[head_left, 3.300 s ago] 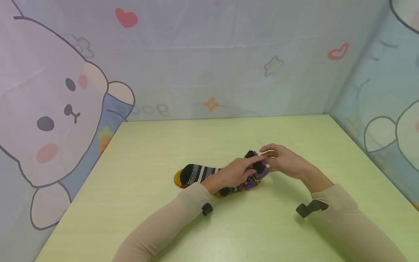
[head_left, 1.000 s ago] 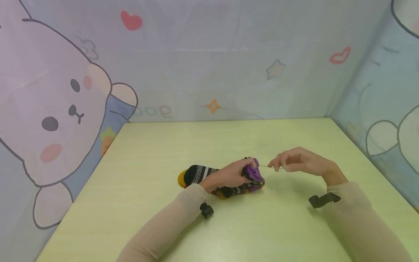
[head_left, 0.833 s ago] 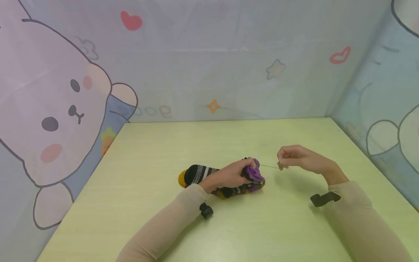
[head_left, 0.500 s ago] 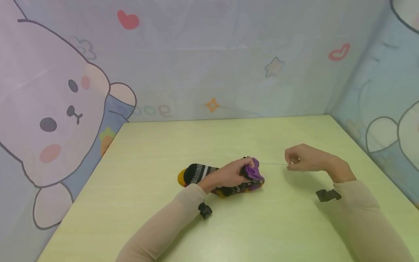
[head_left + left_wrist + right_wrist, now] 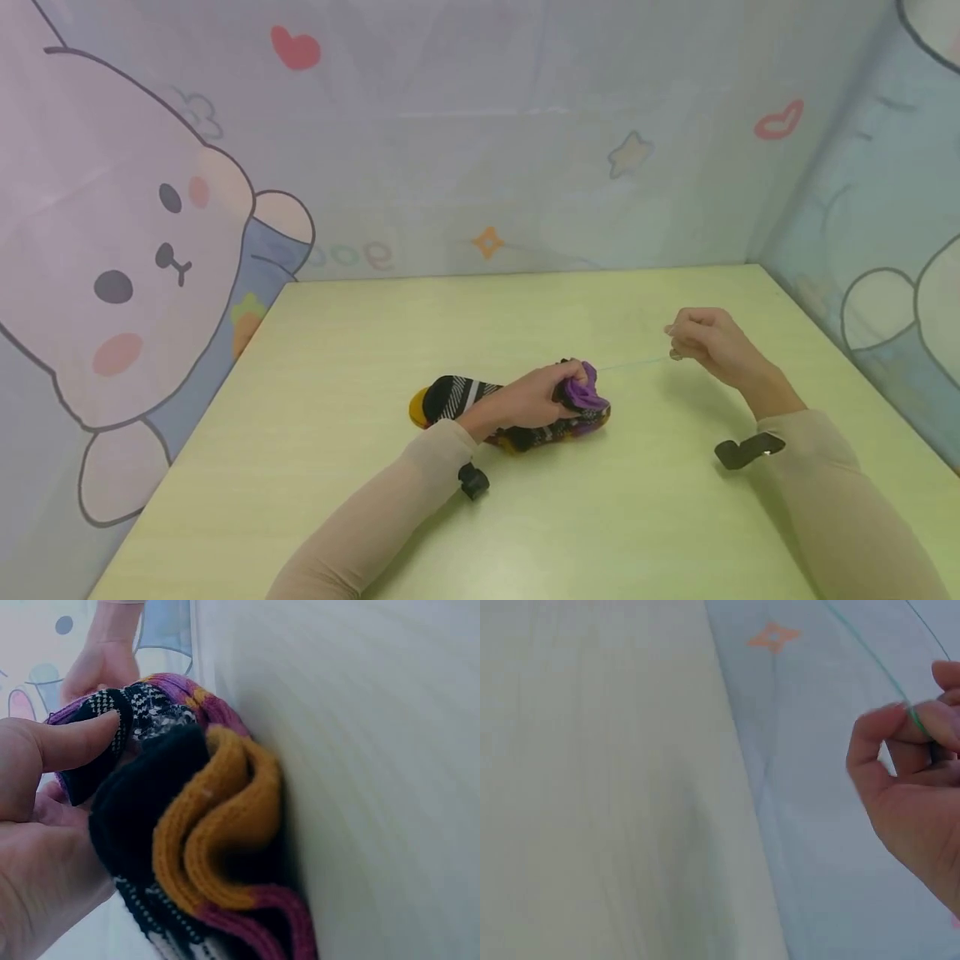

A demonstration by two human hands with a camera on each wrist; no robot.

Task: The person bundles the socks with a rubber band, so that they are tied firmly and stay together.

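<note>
A bundle of patterned socks lies on the table, black and white with mustard toes; purple shows at the cuff end. In the left wrist view, mustard and maroon knit is folded over on itself. My left hand grips the cuff end, thumb on top, bunching the purple cuff. To the right, my right hand is raised off the table and pinches a thin green string between thumb and fingers. The string runs straight from the cuff to that hand. Its attachment at the cuff is hidden.
The pale yellow-green table extends around the socks on all sides. A printed cloth backdrop stands along its back and sides. Black wrist straps sit on both beige sleeves.
Both hands were together at the cuff end earlier. Since then my right hand has moved right and slightly up, drawing the string out longer. My left hand has gathered the cuff, showing more purple.
</note>
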